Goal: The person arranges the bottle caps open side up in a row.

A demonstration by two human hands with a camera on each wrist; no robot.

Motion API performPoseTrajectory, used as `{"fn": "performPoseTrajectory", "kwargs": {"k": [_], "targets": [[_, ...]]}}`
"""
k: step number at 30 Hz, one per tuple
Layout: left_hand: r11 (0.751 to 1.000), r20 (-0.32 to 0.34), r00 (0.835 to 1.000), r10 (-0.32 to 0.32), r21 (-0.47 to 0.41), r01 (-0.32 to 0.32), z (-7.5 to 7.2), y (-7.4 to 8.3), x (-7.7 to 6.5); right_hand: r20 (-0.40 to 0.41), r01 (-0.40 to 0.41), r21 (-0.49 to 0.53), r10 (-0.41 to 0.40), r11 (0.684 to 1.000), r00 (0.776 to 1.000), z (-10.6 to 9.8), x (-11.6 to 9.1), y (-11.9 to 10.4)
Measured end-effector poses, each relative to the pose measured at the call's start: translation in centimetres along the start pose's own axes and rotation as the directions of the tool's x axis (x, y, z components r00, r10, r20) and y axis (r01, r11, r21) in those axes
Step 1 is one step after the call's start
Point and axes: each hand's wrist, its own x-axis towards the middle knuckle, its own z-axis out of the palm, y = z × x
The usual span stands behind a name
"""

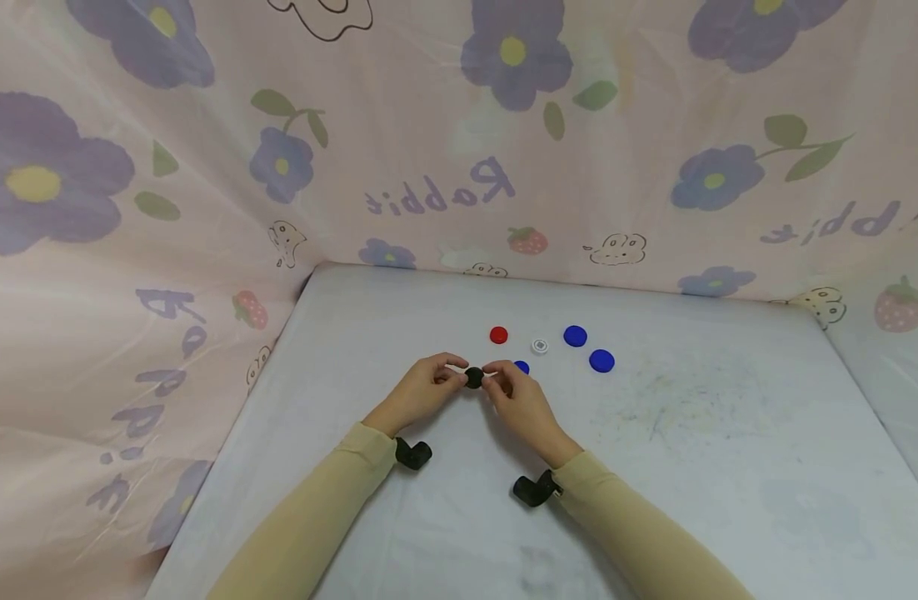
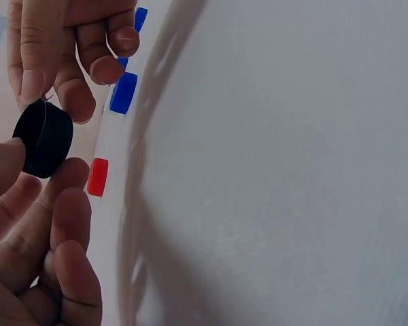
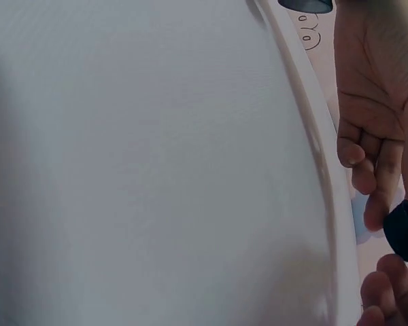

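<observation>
Both hands meet over the table around one small round black cap. Thumb and fingers of the left hand pinch its left side. From the other side the right hand pinches it as well. In the left wrist view the black cap is tilted, its dark hollow side partly showing between the fingertips. Part of the black cap appears at the right edge of the right wrist view. Just behind the right hand's fingers lies a blue cap, partly hidden.
Beyond the hands lie a red cap and a small white cap. Two larger blue discs, one at the back and one nearer, lie right of them. Printed curtains surround the white table.
</observation>
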Motion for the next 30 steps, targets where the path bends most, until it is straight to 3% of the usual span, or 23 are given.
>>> {"fn": "performPoseTrajectory", "kwargs": {"k": [12, 20, 26, 30], "targets": [[0.999, 0.061, 0.998, 0.011, -0.038, -0.009, -0.3, -0.1, -0.1, 0.022, -0.003, -0.003, 0.003, 1.0, 1.0, 0.6, 0.2, 0.2], [0.998, 0.088, 0.996, -0.023, 0.056, 0.018, -1.0, -0.6, -0.2, 0.084, -0.013, -0.06, 0.018, 0.998, 0.996, 1.3, 0.5, 0.2], [0.984, 0.068, 0.997, -0.047, 0.177, 0.035, -1.4, -0.8, -0.2, 0.108, -0.032, -0.097, 0.042, 0.995, 0.993, 1.8, 1.0, 0.4], [0.977, 0.067, 0.996, -0.054, 0.211, 0.039, -1.4, -1.1, -0.1, 0.119, -0.056, -0.118, 0.07, 0.991, 0.99, 2.0, 1.2, 0.4]]}}
